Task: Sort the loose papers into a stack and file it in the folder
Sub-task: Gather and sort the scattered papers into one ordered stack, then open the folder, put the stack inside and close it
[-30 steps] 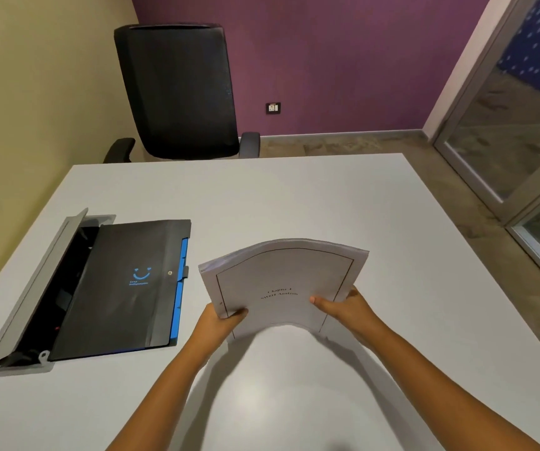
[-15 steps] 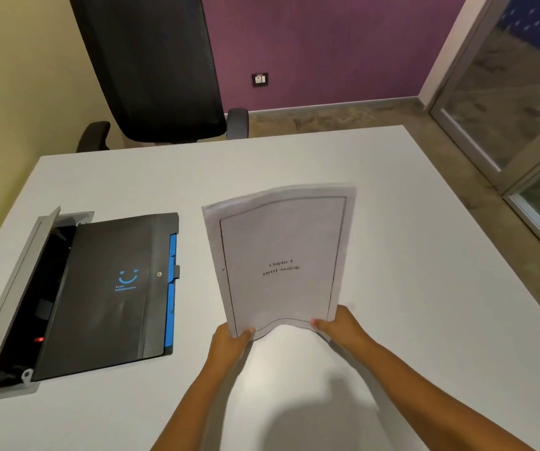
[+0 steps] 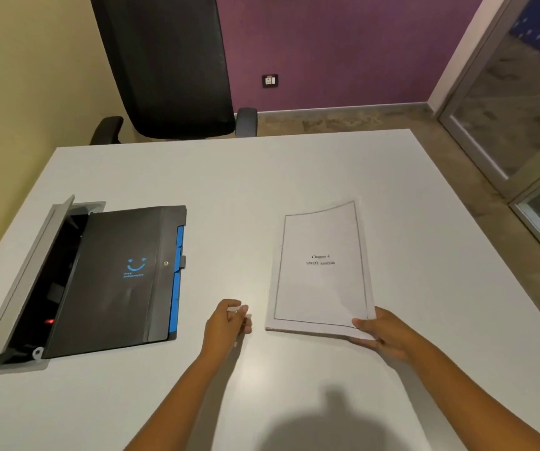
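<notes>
R hand point(image 3: 384, 333) pinching stack point(image 3: 322, 271) at near-R corner, stack lying on table point(image 3: 294, 177) | L hand point(image 3: 228, 323) hovering free, fingers loosely curled, holding nothing | folder point(image 3: 115, 278) lying closed to L, nearer L hand, long axes approx parallel.
</notes>
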`<state>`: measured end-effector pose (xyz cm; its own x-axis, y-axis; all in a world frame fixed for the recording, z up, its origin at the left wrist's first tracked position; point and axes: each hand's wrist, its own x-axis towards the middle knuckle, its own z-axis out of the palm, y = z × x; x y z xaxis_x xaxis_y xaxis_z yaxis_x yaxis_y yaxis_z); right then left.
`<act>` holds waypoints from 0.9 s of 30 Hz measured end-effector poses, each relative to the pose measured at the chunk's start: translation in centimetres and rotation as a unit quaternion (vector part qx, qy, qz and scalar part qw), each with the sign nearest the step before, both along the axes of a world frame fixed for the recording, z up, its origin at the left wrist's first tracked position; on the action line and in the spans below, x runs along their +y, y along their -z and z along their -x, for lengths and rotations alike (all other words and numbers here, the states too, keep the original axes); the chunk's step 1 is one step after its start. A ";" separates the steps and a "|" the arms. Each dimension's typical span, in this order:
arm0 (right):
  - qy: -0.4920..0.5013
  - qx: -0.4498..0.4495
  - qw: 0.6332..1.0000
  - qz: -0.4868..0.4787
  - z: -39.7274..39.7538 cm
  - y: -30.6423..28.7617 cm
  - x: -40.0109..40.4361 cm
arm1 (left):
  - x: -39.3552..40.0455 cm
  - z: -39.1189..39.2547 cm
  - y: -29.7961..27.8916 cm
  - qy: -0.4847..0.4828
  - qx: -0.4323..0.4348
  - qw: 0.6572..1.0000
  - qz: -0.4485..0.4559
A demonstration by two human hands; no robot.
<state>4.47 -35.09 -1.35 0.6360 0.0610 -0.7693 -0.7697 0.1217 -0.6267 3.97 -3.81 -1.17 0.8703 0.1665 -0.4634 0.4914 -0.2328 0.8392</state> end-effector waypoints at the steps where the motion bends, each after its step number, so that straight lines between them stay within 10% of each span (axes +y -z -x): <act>1: 0.004 0.009 1.000 0.007 0.0 -0.2 -1.2 | 0.1 0.3 0.1 0.008 -0.004 1.000 -0.010; 18: -0.041 0.033 0.963 0.265 0.1 -2.0 -11.7 | -1.0 0.9 1.1 0.165 -0.013 0.977 -0.134; 27: -0.235 -0.103 0.778 0.573 -1.0 -2.0 -7.2 | -0.4 1.7 1.5 0.121 -0.047 0.974 -0.184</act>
